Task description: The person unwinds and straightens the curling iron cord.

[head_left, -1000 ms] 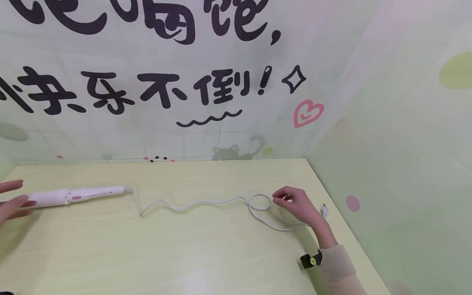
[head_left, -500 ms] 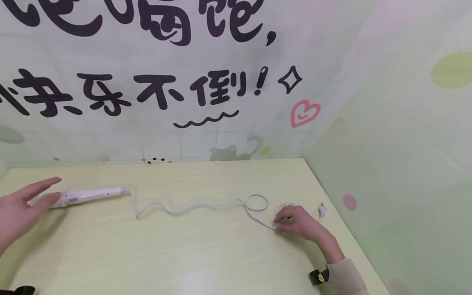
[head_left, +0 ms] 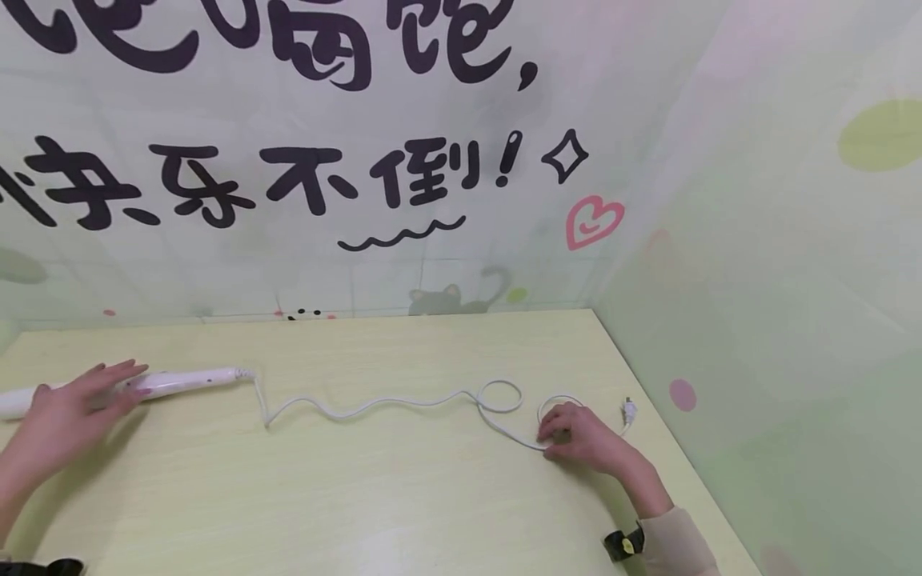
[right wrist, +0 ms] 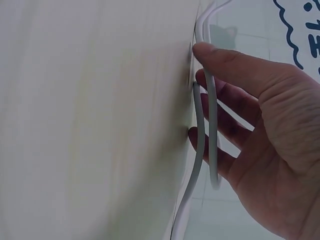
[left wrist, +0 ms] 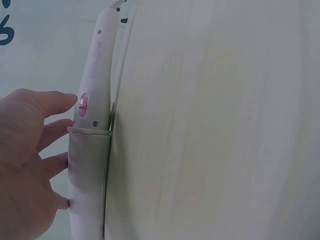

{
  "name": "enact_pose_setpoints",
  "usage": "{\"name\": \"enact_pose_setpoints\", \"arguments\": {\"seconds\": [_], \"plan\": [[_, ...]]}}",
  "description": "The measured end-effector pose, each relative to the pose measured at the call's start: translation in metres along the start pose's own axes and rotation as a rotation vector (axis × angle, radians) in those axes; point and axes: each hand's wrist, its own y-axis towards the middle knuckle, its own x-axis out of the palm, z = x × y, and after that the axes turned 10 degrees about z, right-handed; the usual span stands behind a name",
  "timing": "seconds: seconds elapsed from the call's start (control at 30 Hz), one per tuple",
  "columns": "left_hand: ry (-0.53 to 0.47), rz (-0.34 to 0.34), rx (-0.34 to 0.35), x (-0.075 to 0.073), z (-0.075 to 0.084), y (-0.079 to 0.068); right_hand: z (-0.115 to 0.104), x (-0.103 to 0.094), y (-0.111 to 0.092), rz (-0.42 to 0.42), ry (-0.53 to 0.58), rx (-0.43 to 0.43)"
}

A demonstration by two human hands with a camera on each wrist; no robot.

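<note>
A white-and-pink hair straightener (head_left: 190,381) lies at the left of the table, its thicker end under my left hand (head_left: 68,428). The left wrist view shows spread fingers reaching the side of its sleeve-like end, with the thumb tip beside the pink switch (left wrist: 83,105). A white power cord (head_left: 389,402) runs wavily from its handle to the right, loops once, and ends in a two-prong plug (head_left: 629,412). My right hand (head_left: 587,440) has curled fingers round the cord's second loop. In the right wrist view, strands of cord (right wrist: 212,120) pass between thumb and fingers, close over the tabletop.
The pale wooden table (head_left: 346,496) meets a printed wall hanging (head_left: 302,264) with large dark characters at the back. A pale green side panel (head_left: 792,336) stands along the right edge. A black wrist strap (head_left: 623,546) sits at my right sleeve.
My left hand has come in from the left edge and moved right over the straightener. My right hand has lowered toward me and taken the cord between its fingers.
</note>
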Motion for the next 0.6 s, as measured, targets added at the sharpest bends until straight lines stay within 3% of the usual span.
{"name": "enact_pose_setpoints", "arguments": {"seconds": [0.13, 0.2, 0.37, 0.47, 0.6], "plan": [[0.046, -0.039, 0.03, 0.001, -0.005, -0.003, -0.001, 0.001, 0.0, -0.029, -0.038, -0.004], [0.062, -0.05, 0.033, 0.001, -0.007, -0.003, -0.001, 0.0, 0.0, -0.012, -0.061, -0.046], [0.068, -0.058, 0.023, 0.001, -0.01, -0.003, -0.004, -0.01, 0.003, 0.136, 0.02, -0.139], [0.062, -0.054, 0.025, 0.0, -0.008, -0.004, -0.005, -0.018, 0.006, 0.222, 0.139, -0.111], [0.05, -0.053, 0.026, -0.001, -0.008, -0.004, -0.007, -0.025, 0.011, 0.314, 0.213, -0.071]]}}
